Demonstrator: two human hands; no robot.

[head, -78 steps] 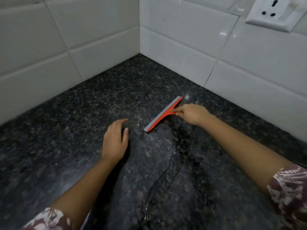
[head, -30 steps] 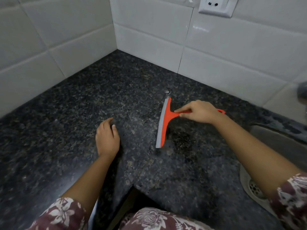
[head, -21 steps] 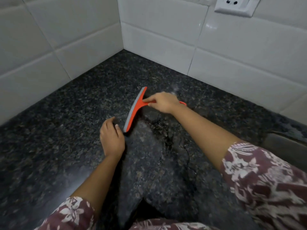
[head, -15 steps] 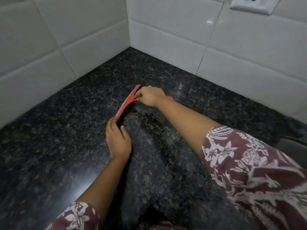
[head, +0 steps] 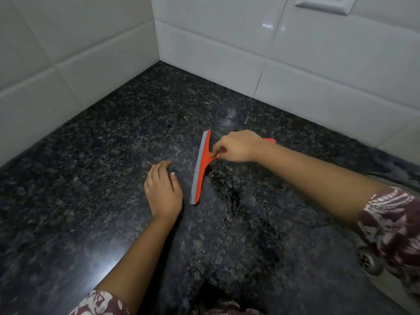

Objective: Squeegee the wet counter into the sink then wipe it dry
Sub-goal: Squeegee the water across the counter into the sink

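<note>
An orange squeegee (head: 201, 169) with a grey rubber blade lies blade-down on the black speckled granite counter (head: 95, 155). My right hand (head: 238, 145) grips its handle, whose end sticks out behind my wrist. My left hand (head: 163, 189) rests flat on the counter just left of the blade, fingers together, holding nothing. Water streaks and a wet patch (head: 231, 194) spread over the stone to the right of the blade. The steel sink (head: 386, 283) with its drain (head: 367, 260) shows at the lower right, partly hidden by my sleeve.
White tiled walls (head: 227, 48) meet in a corner behind the counter. A white wall socket (head: 325, 2) sits at the top right. My patterned sleeves and clothing fill the bottom edge.
The squeegee has swept from the far-left spot by my left fingertips back to the right and nearer, blade turned more upright in view. My left hand stayed put. The sink drain is in view again.
</note>
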